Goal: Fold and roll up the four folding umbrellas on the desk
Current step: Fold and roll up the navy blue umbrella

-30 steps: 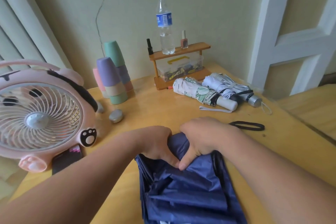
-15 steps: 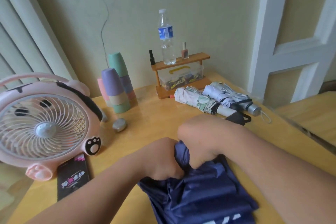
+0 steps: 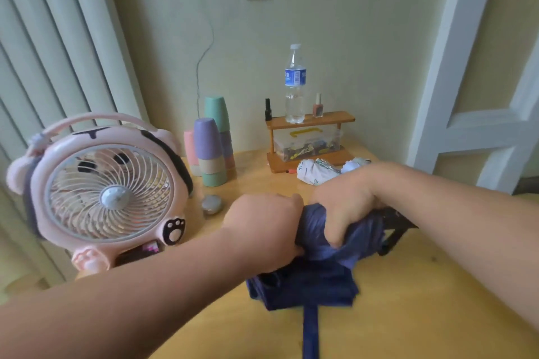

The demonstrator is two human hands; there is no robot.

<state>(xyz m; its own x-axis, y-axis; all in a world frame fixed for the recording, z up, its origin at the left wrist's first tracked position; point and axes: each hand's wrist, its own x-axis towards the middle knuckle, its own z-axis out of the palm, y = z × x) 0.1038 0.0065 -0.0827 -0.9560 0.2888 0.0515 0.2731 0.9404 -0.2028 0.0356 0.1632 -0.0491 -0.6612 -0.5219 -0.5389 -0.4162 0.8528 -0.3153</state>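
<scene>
Fingers (image 3: 335,230) of both hands curl tight round the navy umbrella (image 3: 316,280), left hand (image 3: 262,230) beside right hand (image 3: 347,207), at the near middle of the table (image 3: 437,300). Rolling well likely means twisting evenly, keeping pleats flat. Its cloth looks bunched and creased, a strap (image 3: 310,329) trailing toward the near edge.

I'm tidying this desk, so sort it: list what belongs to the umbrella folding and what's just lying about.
Job: navy umbrella, gripped by left hand and right hand; patterned umbrella; white umbrella.
Lying about: fan; stacked cups; water bottle; wooden shelf; round tin.
</scene>
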